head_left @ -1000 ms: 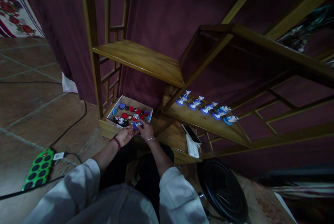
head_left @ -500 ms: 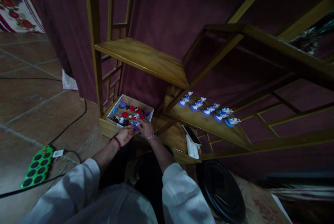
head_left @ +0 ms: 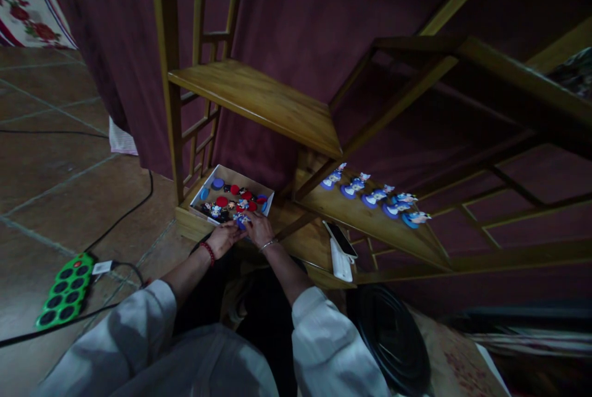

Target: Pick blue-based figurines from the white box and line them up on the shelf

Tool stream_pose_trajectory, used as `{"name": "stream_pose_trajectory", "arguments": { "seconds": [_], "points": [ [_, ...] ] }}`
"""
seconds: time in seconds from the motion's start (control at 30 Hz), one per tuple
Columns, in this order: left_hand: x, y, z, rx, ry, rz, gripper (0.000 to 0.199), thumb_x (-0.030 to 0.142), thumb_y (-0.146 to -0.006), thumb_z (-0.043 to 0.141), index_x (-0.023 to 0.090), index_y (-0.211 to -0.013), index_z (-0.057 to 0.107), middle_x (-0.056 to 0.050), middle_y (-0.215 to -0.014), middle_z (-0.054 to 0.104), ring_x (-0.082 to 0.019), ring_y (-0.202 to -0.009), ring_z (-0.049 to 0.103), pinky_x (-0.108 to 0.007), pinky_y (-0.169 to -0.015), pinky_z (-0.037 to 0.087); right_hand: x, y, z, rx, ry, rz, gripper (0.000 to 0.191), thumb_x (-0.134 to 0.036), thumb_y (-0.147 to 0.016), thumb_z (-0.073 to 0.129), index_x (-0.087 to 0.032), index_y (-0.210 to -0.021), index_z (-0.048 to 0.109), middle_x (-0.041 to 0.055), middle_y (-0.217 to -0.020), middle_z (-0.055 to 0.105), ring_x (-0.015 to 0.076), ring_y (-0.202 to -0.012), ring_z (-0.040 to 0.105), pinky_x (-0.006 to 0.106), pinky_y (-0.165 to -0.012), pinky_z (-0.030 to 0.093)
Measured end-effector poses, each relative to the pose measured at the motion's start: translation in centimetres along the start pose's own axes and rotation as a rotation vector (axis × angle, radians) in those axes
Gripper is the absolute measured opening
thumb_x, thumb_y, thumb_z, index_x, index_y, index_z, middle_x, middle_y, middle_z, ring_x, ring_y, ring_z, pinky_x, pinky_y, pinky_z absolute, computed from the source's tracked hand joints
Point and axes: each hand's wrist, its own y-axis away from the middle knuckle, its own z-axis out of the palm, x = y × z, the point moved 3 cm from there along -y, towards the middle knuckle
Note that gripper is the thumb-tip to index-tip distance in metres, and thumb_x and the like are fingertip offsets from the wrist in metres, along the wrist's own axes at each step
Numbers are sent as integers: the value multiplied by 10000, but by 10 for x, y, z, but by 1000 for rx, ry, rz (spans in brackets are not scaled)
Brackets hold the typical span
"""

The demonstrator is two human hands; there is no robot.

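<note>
At the front edge of a white box [head_left: 197,201], my two hands meet around a small figurine with a blue-purple base [head_left: 241,221]. My left hand [head_left: 224,238], with a red bead bracelet at the wrist, has its fingers closed on the figurine's base from the left. From the right, my right hand [head_left: 259,229], wearing a silver bracelet, grips the same figurine with bent fingers. Inside the box lie several figurines and round red [head_left: 222,201], blue and purple [head_left: 217,184] bases. Parts of the held figurine are hidden by my fingers.
Several figurines [head_left: 354,187] stand in a row on the wooden shelf [head_left: 324,203] at right. A phone [head_left: 341,239] lies over a white object [head_left: 341,263] below it. An upper shelf [head_left: 263,98] overhangs behind the box. A green power strip [head_left: 67,291] rests on the floor at left.
The camera view has shifted slightly. Both hands remain at the box's front edge around the figurine, with only a slight change in finger position.
</note>
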Motion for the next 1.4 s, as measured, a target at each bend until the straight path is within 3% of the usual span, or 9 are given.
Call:
{"name": "stream_pose_trajectory", "arguments": {
  "seconds": [0.53, 1.0, 1.13, 1.4],
  "points": [
    [-5, -4, -4, 75, -3, 59, 166, -37, -670, 542, 111, -712, 605, -38, -694, 643, -127, -690, 613, -349, -832, 469, -7, -4, 7, 54, 37, 151, 303, -153, -762, 517, -208, -1053, 582, 67, -1000, 640, 183, -932, 572, 264, -822, 414],
    [-4, 0, 3, 139, -59, 72, 159, -4, -669, 557, 129, -723, 626, -25, -650, 639, -135, -697, 621, -296, -797, 482, -11, -3, 9, 96, 58, 341, 212, -223, -772, 513, -215, -957, 616, 65, -881, 680, 184, -801, 621, 247, -705, 435],
    [-4, 0, 1, 138, -75, 77, 165, -16, -670, 551, 125, -722, 619, -29, -674, 643, -137, -706, 622, -309, -802, 480, -10, -2, 10, 105, 47, 327, 207, -219, -772, 514, -224, -954, 613, 53, -877, 681, 174, -795, 620, 242, -711, 437],
    [-4, 1, -1, 107, -27, 66, 161, -41, -670, 539, 112, -678, 587, -24, -644, 628, -142, -702, 622, -363, -840, 472, -4, -2, 9, 87, -37, 169, 282, -167, -767, 512, -221, -1031, 595, 37, -995, 656, 159, -919, 590, 238, -834, 419]
  ]
}}
